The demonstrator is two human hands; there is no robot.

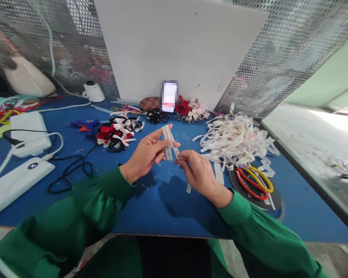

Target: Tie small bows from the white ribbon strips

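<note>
A pale printed ribbon [167,135] is stretched between my two hands above the middle of the blue table. My left hand [146,152] grips it between thumb and fingers, and the ribbon runs over the fingers. With thumb and forefinger, my right hand [195,168] pinches the lower part of the ribbon. A short tail [188,188] of pale ribbon shows below the right hand. To the right lies a heap of loose cream ribbons [234,133]. Scissors with red and yellow handles [253,183] rest on a dark round disc [274,199] beside my right forearm.
Finished-looking red, white and black bows [116,133] lie left, near a blue glue gun [85,125] and its black cord. More bows [193,110] sit by a propped phone [169,96]. White power banks [23,183] and cables occupy the left side. A white board [176,46] stands behind.
</note>
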